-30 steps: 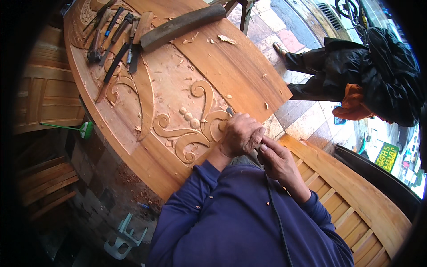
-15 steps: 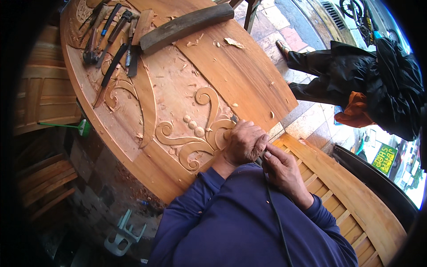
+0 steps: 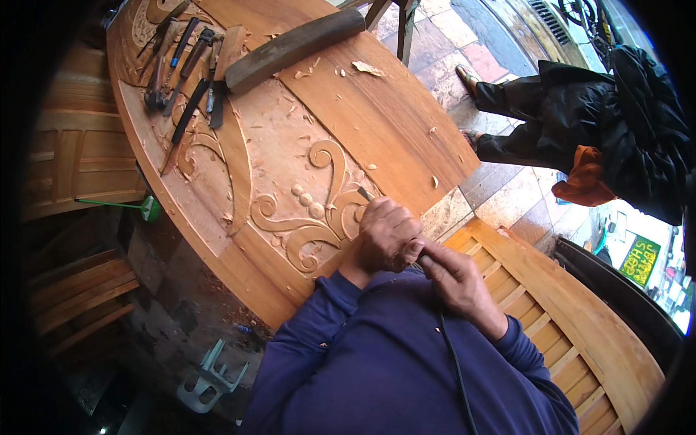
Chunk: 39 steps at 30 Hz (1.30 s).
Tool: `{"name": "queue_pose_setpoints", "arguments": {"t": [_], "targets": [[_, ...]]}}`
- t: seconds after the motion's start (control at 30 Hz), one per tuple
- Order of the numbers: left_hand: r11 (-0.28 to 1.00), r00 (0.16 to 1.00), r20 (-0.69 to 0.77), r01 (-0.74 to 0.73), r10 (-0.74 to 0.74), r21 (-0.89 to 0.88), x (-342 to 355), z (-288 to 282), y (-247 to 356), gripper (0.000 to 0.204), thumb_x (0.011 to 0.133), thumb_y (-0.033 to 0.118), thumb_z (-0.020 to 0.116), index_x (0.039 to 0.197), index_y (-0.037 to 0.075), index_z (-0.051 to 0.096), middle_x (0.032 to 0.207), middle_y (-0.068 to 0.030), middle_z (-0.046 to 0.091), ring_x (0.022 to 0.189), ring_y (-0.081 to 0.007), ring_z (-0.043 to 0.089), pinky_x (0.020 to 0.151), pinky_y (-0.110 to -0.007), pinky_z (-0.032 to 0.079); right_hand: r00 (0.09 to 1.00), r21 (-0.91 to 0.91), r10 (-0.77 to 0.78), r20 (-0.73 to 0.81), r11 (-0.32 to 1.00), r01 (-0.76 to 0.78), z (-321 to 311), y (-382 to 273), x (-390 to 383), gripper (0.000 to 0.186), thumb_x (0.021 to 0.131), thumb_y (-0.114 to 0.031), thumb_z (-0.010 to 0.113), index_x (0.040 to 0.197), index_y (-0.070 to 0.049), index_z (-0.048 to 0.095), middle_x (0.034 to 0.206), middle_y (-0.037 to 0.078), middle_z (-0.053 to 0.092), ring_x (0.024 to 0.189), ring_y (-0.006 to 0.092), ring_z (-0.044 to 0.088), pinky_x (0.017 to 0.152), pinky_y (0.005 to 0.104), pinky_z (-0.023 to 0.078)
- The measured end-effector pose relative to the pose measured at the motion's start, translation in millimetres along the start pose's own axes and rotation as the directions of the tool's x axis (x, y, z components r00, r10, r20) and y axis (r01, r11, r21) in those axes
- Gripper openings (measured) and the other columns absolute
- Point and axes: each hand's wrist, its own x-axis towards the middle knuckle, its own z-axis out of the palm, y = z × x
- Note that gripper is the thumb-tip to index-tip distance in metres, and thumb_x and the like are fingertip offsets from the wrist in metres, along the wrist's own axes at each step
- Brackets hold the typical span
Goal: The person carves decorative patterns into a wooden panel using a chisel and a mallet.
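Observation:
My left hand (image 3: pixel 389 233) is closed around a carving chisel; a short length of the chisel's dark blade (image 3: pixel 365 193) sticks out beyond the knuckles. Pressed up against it, my right hand (image 3: pixel 455 279) is closed at the rear of the tool, where most of the handle is hidden by fingers. The blade points at the raised scrolls (image 3: pixel 328 163) of a carved wooden panel (image 3: pixel 399 109), close to a leaf-like curl. Three round bosses (image 3: pixel 307 199) stand in relief left of the blade. Pale wood chips lie scattered over the panel.
A thick dark wood block (image 3: pixel 293 51) lies across the panel. Left of it are several chisels and hammers (image 3: pixel 190 61). A slatted wooden piece (image 3: pixel 558 312) stands at right, a pale green plastic stool (image 3: pixel 210 380) lower left. A person in dark clothes (image 3: pixel 565 116) stands beyond the panel.
Both hands and the chisel have shifted slightly left, and more of the blade shows past my left hand. The whole view has also shifted a little.

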Motion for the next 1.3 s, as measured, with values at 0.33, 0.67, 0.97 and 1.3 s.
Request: {"name": "queue_pose_setpoints", "arguments": {"t": [0.33,0.67,0.97,1.3], "targets": [[0.997,0.986,0.145,0.083,-0.080,-0.010,6,5,-4,0.023,0.091,0.023,0.062,0.076,0.009,0.053,0.067,-0.0101,0.050,0.064,-0.0315,0.052,0.064,-0.043,0.042,0.979,0.228,0.186,0.085,0.953,-0.201,-8,4,10,0.041,0.106,-0.013,0.056,0.146,-0.004,0.057,0.092,0.000,0.063,0.080,0.0094,0.053,0.074,0.0264,0.048],[0.991,0.993,0.054,0.108,-0.104,-0.080,4,5,-11,0.022,0.094,0.023,0.057,0.079,0.007,0.058,0.070,-0.0111,0.055,0.064,-0.0317,0.053,0.065,-0.043,0.042,0.966,0.081,0.246,0.076,0.964,-0.252,-10,-35,20,0.041,0.106,-0.012,0.055,0.146,-0.005,0.057,0.085,0.000,0.060,0.076,0.0096,0.053,0.071,0.0265,0.048],[0.978,0.980,0.073,0.189,-0.183,-0.091,-4,4,-12,0.039,0.101,0.029,0.040,0.075,0.008,0.058,0.069,-0.0104,0.057,0.064,-0.0309,0.054,0.067,-0.043,0.042,0.916,0.218,0.393,0.078,0.890,-0.400,5,-34,18,0.041,0.107,-0.014,0.055,0.147,-0.005,0.057,0.086,0.000,0.059,0.076,0.0087,0.053,0.067,0.0254,0.046],[0.975,0.980,0.039,0.198,-0.195,-0.097,-2,6,-11,0.034,0.098,0.027,0.045,0.071,0.010,0.057,0.064,-0.0096,0.056,0.061,-0.0311,0.053,0.066,-0.044,0.042,0.962,0.385,0.274,-0.011,0.889,-0.249,32,14,16,0.042,0.106,-0.015,0.058,0.146,-0.001,0.056,0.102,0.004,0.065,0.088,0.0110,0.057,0.080,0.0257,0.049]]}}
